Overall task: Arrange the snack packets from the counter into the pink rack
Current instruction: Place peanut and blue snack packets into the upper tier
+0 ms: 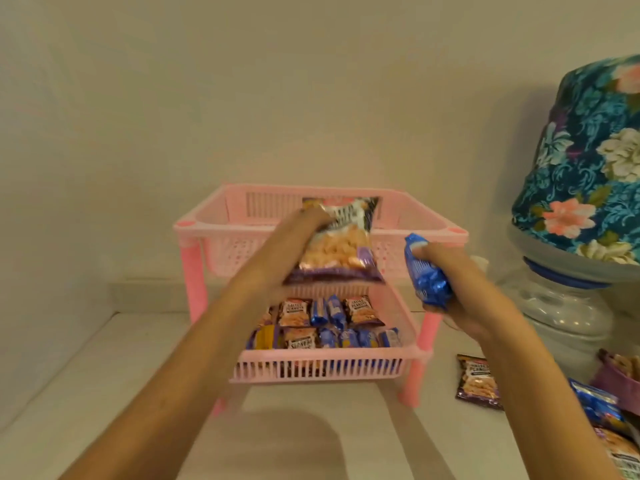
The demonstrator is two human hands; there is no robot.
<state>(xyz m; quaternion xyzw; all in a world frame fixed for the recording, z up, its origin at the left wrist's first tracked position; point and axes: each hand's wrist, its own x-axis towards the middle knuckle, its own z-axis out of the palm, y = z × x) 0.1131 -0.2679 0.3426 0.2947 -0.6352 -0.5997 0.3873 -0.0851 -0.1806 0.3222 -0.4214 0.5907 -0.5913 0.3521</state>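
Packets loose on desk at near right, not yet racked. Right hand, fingers curled round blue biscuit pack: slick foil, contents likely brittle, best gripped mid-length. Left hand, fingers pinching peanut bag by side edge over pink rack top tray: light, crinkly, floppy. Lower tray nearly full.

place: home | evidence: water dispenser under floral cloth cover stood at the white counter right edge | plain painted wall behind
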